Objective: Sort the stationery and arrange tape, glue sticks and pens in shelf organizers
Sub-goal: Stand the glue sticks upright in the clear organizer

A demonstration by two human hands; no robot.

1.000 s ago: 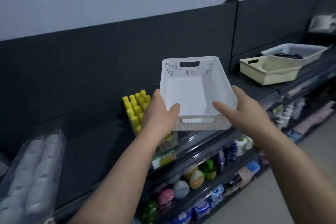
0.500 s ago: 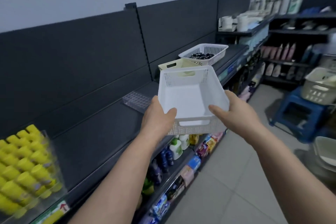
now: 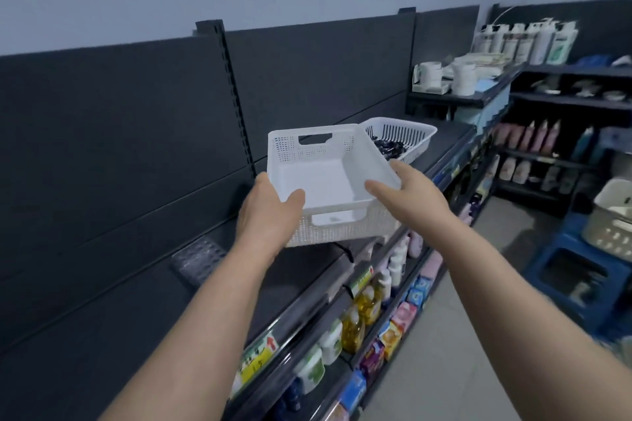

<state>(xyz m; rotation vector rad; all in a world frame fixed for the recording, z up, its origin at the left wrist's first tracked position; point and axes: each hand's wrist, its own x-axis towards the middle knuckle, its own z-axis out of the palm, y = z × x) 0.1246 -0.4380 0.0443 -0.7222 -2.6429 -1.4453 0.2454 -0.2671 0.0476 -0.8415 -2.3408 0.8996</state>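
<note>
A: Both hands, left [image 3: 270,212] and right [image 3: 407,198], are clamping the empty white organizer [image 3: 325,181] above the shelf [image 3: 301,270].

B: It's nearing the slotted basket [image 3: 407,140], possibly touching; it's risking a knock.

No words or numbers can be read. The shelf-edge tag [image 3: 258,357] below the white basket [image 3: 328,178] shows a red arrow and dark marks too blurred to make out, and the bottle labels beneath it are equally illegible.
</note>
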